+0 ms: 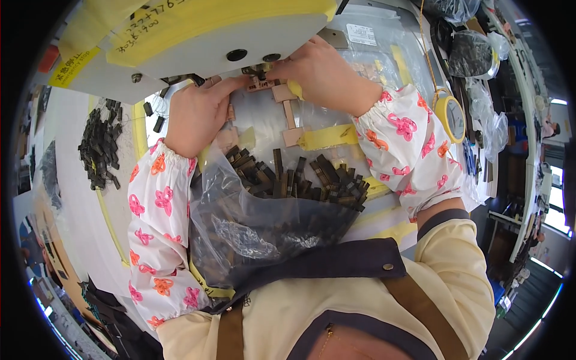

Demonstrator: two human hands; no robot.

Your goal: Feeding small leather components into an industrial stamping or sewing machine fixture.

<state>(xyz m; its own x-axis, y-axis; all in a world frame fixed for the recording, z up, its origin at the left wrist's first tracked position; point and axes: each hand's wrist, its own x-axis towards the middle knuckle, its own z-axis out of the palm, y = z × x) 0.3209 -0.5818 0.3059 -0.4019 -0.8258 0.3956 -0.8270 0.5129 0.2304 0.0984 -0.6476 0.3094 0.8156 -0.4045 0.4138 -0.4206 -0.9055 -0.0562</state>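
Note:
Both my hands work at a sewing machine, under its needle area. My left hand reaches in from the left, its index finger stretched toward the presser foot and the thumb side mostly hidden. From the right, my right hand brings its fingertips together right beside the foot, with something yellow wrapped on one finger. Between the fingertips lies a small tan piece; whether either hand grips it, I cannot tell. Close below my hands, a clear plastic bag holds many dark strip-like pieces.
Dark pieces with threads lie in a pile on the left. Tan blocks and yellow tape are fixed on the machine bed. A round yellow-rimmed object and plastic bags sit along the right edge.

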